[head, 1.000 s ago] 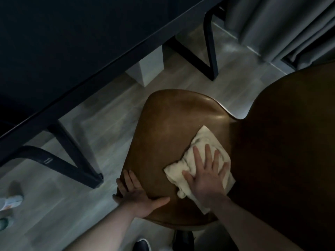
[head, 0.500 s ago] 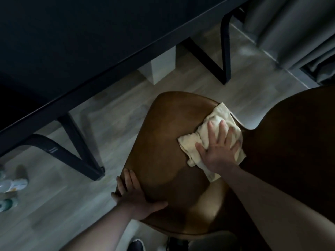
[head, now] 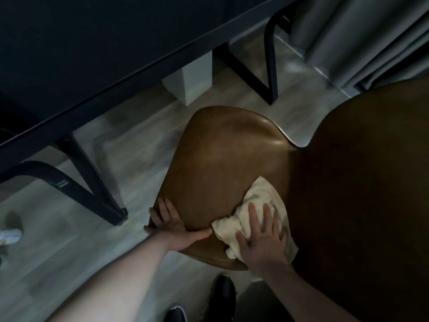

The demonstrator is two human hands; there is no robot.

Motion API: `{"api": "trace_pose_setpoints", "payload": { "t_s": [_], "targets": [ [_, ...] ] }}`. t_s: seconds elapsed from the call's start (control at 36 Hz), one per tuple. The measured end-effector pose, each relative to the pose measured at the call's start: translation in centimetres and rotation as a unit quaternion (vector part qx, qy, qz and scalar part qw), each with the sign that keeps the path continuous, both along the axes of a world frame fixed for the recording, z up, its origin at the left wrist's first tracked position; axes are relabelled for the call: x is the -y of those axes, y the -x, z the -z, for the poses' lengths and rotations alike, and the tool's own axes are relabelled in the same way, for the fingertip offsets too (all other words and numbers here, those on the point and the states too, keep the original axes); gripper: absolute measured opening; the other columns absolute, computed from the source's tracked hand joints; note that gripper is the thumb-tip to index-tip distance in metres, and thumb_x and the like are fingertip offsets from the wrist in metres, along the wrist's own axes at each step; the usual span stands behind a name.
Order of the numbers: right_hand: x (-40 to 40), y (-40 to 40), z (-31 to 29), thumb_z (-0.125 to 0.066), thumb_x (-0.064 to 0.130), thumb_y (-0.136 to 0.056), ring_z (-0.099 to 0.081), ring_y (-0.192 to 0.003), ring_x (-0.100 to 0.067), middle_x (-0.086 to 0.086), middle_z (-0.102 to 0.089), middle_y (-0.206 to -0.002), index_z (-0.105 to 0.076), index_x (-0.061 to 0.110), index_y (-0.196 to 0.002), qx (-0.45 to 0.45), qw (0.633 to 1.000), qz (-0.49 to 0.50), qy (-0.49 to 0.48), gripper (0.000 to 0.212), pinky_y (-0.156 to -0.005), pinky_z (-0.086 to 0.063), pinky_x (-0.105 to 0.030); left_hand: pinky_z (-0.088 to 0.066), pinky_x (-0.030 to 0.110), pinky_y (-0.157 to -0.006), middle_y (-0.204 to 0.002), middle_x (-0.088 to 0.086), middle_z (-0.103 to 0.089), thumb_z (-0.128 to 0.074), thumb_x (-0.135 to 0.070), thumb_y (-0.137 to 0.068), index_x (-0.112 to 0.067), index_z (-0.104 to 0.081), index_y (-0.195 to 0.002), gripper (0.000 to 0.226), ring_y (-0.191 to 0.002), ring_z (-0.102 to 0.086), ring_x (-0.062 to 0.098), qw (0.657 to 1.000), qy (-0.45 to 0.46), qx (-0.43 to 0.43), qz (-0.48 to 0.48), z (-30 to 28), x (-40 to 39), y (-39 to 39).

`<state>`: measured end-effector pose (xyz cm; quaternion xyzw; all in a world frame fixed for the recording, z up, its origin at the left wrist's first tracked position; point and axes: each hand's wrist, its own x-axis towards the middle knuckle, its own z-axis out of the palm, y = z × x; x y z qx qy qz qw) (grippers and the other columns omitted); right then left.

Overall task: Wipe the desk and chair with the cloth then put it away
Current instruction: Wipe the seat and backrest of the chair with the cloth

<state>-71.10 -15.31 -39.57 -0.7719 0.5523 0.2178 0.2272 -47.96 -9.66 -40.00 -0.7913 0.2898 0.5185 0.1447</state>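
Observation:
A brown wooden chair (head: 222, 154) fills the centre, its seat facing me and its dark backrest on the right. A crumpled cream cloth (head: 257, 205) lies on the near right part of the seat. My right hand (head: 262, 238) presses flat on the cloth, fingers spread, covering its near half. My left hand (head: 171, 224) grips the seat's near left edge, thumb lying on top and almost touching the cloth. The dark desk (head: 92, 54) stretches across the upper left.
Black desk legs (head: 92, 182) stand on the pale wood floor left of the chair, with another leg frame (head: 269, 66) behind it. A white box (head: 190, 77) sits under the desk. Grey curtains (head: 362, 31) hang at the upper right. My dark shoes (head: 222, 291) are below the seat.
My right hand has slid the cloth from the far right edge of the seat back toward me, to the near right part. My left hand stays on the seat edge.

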Motion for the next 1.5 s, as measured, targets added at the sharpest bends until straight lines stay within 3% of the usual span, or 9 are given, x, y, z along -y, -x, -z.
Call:
{"api": "trace_pose_setpoints", "payload": {
  "t_s": [0.11, 0.28, 0.5, 0.64, 0.75, 0.83, 1.03, 1.22, 1.5],
  "targets": [
    [-1.8, -0.9, -0.6, -0.028, 0.072, -0.098, 0.019, -0.155, -0.033, -0.001, 0.029, -0.167, 0.026, 0.047, -0.154, 0.027, 0.997, 0.051, -0.056, 0.082, -0.123, -0.004, -0.060, 0.001, 0.059, -0.123, -0.163, 0.000, 0.035, -0.043, -0.087, -0.083, -0.017, 0.025, -0.157, 0.123, -0.153, 0.025, 0.032, 0.996, 0.051, -0.013, -0.072, 0.7, -0.2, -0.6],
    [-3.4, -6.3, -1.4, -0.031, 0.065, -0.101, 0.020, -0.155, -0.031, 0.003, 0.028, -0.168, 0.017, 0.050, -0.157, 0.070, 0.991, 0.013, -0.113, 0.076, -0.123, 0.004, -0.060, -0.010, 0.041, -0.127, -0.170, -0.008, -0.007, -0.040, -0.012, -0.105, -0.026, -0.027, -0.159, 0.058, -0.156, -0.010, 0.019, 0.929, 0.207, -0.138, -0.274, 2.1, -4.3, -5.1],
    [-1.2, -15.9, 0.6, -0.033, 0.056, -0.103, 0.033, -0.150, -0.038, 0.001, 0.037, -0.164, 0.022, 0.044, -0.157, 0.080, 0.989, -0.110, -0.058, 0.078, -0.117, 0.014, -0.069, -0.028, 0.026, -0.115, -0.157, -0.015, -0.034, -0.050, 0.001, -0.094, -0.035, -0.031, -0.157, 0.075, -0.143, -0.032, 0.009, 0.942, 0.244, -0.129, -0.193, -0.1, -8.7, -6.3],
    [1.8, -17.3, 2.1, -0.031, 0.060, -0.102, 0.031, -0.150, -0.040, 0.000, 0.037, -0.164, 0.023, 0.044, -0.156, 0.064, 0.988, -0.144, 0.003, 0.078, -0.115, 0.012, -0.072, -0.047, 0.030, -0.096, -0.138, -0.017, -0.051, -0.067, -0.045, -0.083, -0.041, -0.042, -0.145, 0.066, -0.119, -0.052, 0.010, 0.959, 0.236, -0.088, -0.133, -0.9, -6.9, -5.8],
    [5.3, -17.8, 2.5, -0.031, 0.061, -0.101, 0.027, -0.152, -0.037, 0.002, 0.032, -0.166, 0.021, 0.047, -0.156, 0.078, 0.989, -0.126, 0.022, 0.076, -0.116, 0.012, -0.071, -0.051, 0.038, -0.100, -0.151, -0.004, -0.049, -0.071, -0.089, -0.048, -0.040, 0.003, -0.160, 0.143, -0.130, -0.054, 0.024, 0.981, 0.156, -0.059, -0.101, -0.6, -4.7, -6.1],
    [8.2, -17.8, 2.5, -0.031, 0.062, -0.101, 0.026, -0.153, -0.035, 0.004, 0.032, -0.166, 0.021, 0.049, -0.154, 0.081, 0.992, -0.093, 0.028, 0.076, -0.118, 0.013, -0.069, -0.049, 0.043, -0.105, -0.157, 0.000, -0.043, -0.063, -0.103, -0.028, -0.040, 0.010, -0.160, 0.163, -0.137, -0.048, 0.028, 0.991, 0.116, -0.035, -0.058, -0.9, -3.2, -5.6],
    [13.3, -12.3, 3.1, -0.027, 0.067, -0.099, 0.012, -0.157, -0.031, 0.002, 0.019, -0.170, 0.015, 0.049, -0.157, 0.061, 0.994, -0.021, 0.087, 0.073, -0.122, 0.001, -0.064, -0.045, 0.040, -0.108, -0.163, 0.015, -0.026, -0.055, -0.106, -0.031, -0.017, 0.010, -0.162, 0.171, -0.144, -0.038, 0.034, 0.998, 0.037, 0.021, 0.035, -1.4, -1.1, -3.0],
    [15.3, -4.8, 2.4, -0.017, 0.069, -0.092, -0.004, -0.157, -0.040, -0.011, 0.001, -0.172, 0.007, 0.037, -0.162, 0.023, 0.988, 0.071, 0.137, 0.081, -0.123, -0.013, -0.059, -0.047, 0.040, -0.105, -0.159, 0.016, -0.031, -0.072, -0.094, -0.038, -0.014, 0.001, -0.162, 0.165, -0.143, -0.035, 0.037, 0.997, 0.023, 0.064, 0.025, -0.8, -0.1, -2.0],
    [3.6, -4.2, 1.4, -0.015, 0.086, -0.079, 0.031, -0.150, -0.036, 0.003, 0.051, -0.153, 0.052, 0.047, -0.133, -0.015, 1.000, 0.015, -0.010, 0.095, -0.122, 0.004, -0.061, -0.039, 0.045, -0.112, -0.167, 0.018, -0.011, -0.071, -0.090, -0.046, -0.018, 0.011, -0.162, 0.159, -0.153, -0.012, 0.038, 0.998, 0.039, 0.055, -0.019, -1.8, -0.5, -1.5]
  ]
}}
